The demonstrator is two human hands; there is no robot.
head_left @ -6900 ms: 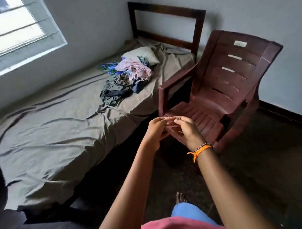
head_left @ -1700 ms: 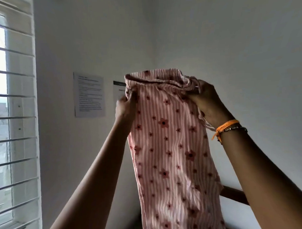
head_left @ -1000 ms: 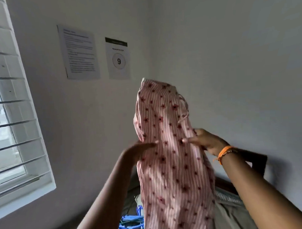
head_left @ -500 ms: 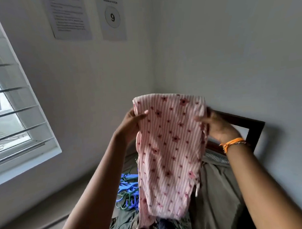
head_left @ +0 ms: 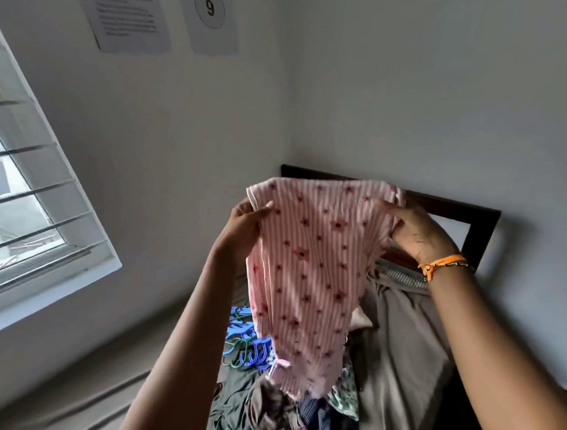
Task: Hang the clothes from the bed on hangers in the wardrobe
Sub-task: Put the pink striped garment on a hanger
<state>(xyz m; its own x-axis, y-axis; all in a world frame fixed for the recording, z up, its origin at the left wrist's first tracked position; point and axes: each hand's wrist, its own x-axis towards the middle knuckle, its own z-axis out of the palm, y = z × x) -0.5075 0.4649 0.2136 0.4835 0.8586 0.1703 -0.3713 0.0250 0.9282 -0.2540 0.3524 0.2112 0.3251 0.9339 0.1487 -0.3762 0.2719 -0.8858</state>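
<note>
Two hands hold pink garment [head_left: 313,271] above bed [head_left: 405,332]: left hand [head_left: 244,229] and right hand [head_left: 418,236] pinch its top corners. Hangers [head_left: 245,348], clothes pile [head_left: 276,411] on bed below garment.

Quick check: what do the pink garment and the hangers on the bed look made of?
Pink garment: thin woven cloth, likely cotton, matte. It drapes limp and creases where the left hand and right hand pinch it; stripes and flowers look printed.
Hangers: probably moulded plastic, in solid blue and green with a slight sheen; partly hidden, so not certain.
</note>
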